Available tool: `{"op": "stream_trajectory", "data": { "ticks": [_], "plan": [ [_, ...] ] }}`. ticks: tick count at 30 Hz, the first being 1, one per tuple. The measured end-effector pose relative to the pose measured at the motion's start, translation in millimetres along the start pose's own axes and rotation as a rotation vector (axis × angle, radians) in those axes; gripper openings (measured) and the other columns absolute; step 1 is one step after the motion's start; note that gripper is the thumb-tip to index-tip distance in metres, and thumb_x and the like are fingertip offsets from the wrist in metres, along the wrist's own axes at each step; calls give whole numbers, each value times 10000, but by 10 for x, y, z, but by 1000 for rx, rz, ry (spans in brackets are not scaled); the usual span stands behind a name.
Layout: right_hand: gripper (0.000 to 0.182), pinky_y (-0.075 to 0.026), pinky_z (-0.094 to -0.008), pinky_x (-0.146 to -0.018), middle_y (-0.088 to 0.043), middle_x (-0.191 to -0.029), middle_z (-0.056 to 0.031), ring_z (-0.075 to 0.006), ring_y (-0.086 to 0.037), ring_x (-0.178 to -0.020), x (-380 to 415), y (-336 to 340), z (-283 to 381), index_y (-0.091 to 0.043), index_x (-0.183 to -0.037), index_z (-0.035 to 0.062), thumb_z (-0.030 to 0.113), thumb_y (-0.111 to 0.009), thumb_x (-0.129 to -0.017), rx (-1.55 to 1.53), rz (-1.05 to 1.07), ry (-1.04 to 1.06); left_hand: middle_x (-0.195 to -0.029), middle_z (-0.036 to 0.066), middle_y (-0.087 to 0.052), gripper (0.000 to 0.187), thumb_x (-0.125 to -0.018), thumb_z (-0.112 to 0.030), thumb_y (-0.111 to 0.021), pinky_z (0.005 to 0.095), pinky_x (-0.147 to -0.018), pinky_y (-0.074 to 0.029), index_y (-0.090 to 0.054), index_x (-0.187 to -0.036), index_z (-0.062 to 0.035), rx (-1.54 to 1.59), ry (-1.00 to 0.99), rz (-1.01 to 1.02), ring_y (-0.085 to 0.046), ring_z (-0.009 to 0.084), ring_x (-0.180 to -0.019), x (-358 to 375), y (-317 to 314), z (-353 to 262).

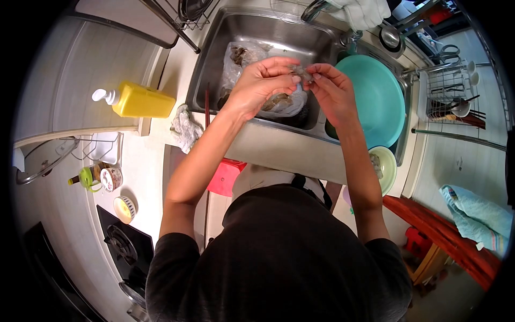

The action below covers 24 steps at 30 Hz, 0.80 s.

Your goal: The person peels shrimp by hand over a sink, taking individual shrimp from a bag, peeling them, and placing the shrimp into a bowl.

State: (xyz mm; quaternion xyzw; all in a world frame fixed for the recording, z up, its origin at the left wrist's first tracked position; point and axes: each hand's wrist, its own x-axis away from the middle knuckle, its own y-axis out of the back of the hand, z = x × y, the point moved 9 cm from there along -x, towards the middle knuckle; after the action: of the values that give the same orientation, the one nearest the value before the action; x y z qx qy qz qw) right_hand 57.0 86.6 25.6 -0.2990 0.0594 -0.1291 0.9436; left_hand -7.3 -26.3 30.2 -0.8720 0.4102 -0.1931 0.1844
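Note:
Over the steel sink [300, 38], both hands are raised close together with a small greyish shrimp [302, 73] between them. My left hand [260, 88] pinches one side of it with thumb and fingers. From the other side, my right hand [333, 88] grips it between thumb and fingertips. Below them in the sink lies a clear plastic bag [232, 70] with brownish-grey pieces in it, partly hidden by my left hand. A pale green bowl [390, 170] with greyish pieces stands by my right forearm.
A teal basin [378, 102] sits at the sink's right side, near the faucet [316, 9]. To the left stand a yellow pump bottle [142, 100] and a crumpled cloth [186, 129]. A utensil rack [450, 96] is at far right, a stove [126, 241] at lower left.

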Motion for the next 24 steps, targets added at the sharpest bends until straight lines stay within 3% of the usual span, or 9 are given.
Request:
{"op": "stream_trajectory", "data": {
  "ticks": [2, 4, 10, 16, 24],
  "plan": [
    [148, -475, -300, -701, -618, -931, -95, -170, -576, -748, 1, -33, 6, -593, -984, -43, 10, -517, -867, 4, 17, -12, -831, 75, -645, 283, -769, 25, -636, 193, -657, -499, -590, -1049, 37, -2, -68, 62, -614, 116, -735, -5, -60, -61],
    [150, -473, -283, -681, -623, -895, -91, -151, -575, -738, 8, -28, -7, -597, -982, -42, 17, -555, -851, 10, -22, -52, -810, 61, -647, 265, -767, 23, -651, 190, -634, -472, -608, -1029, 24, -196, -170, 39, -586, 87, -699, 17, -94, -192],
    [181, -457, -226, -633, -628, -780, -63, -110, -575, -689, 42, -115, 57, -608, -968, -38, 15, -629, -797, 270, -55, -56, -767, 47, -644, 163, -769, 18, -649, 199, -626, -467, -640, -931, 33, -383, -192, -6, -574, 75, -666, 7, -31, -205],
    [157, -447, -210, -605, -627, -745, -56, -90, -569, -650, 62, -169, 133, -617, -928, -36, -2, -620, -775, 448, -88, -38, -722, 10, -627, 126, -756, 11, -653, 177, -594, -439, -637, -878, 33, -546, -224, -50, -538, 29, -636, 23, -53, -232],
    [115, -447, -223, -605, -626, -751, -76, -107, -567, -650, 62, -130, 37, -608, -891, -35, -15, -593, -778, 336, -49, -100, -701, 17, -613, 112, -741, 49, -571, 173, -585, -431, -624, -839, 40, -535, -206, -42, -534, 37, -621, 33, -105, -247]
  ]
}}
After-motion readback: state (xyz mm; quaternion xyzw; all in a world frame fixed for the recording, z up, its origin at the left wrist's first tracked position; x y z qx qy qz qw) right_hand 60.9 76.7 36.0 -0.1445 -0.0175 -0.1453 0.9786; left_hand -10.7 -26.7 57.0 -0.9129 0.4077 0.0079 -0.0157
